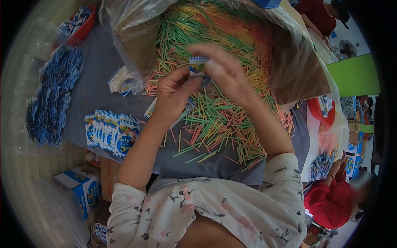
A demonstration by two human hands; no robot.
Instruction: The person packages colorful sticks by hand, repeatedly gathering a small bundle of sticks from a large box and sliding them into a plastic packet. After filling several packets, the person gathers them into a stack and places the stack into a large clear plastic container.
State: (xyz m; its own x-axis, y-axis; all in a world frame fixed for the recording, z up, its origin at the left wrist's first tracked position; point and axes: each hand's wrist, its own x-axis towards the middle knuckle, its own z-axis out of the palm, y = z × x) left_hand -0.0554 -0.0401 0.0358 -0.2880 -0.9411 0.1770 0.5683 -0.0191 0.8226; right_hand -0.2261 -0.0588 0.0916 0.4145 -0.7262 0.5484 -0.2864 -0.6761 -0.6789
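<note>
My left hand (pixel 175 91) pinches a small blue-and-white printed packet (pixel 197 65) upright between thumb and fingers, above a heap of thin coloured sticks (pixel 219 120). My right hand (pixel 229 76) is smeared by motion; its fingers arch over the packet's top right, with the thumb side close to its edge. Partly hidden behind my left wrist lies another blue-edged packet (pixel 149 109). Left of my left forearm, a row of overlapping filled packets (pixel 111 130) rests on the grey cloth (pixel 182 164). Green, yellow, pink and orange sticks spill from a plastic-lined carton (pixel 295 70).
Bundled blue packets (pixel 56 93) lie at far left, below a red basin (pixel 86 27). Crumpled packets (pixel 120 80) sit beside the carton. A blue printed box (pixel 82 188) stands at lower left. People in red (pixel 331 202) and dark red (pixel 316 16) are at the right.
</note>
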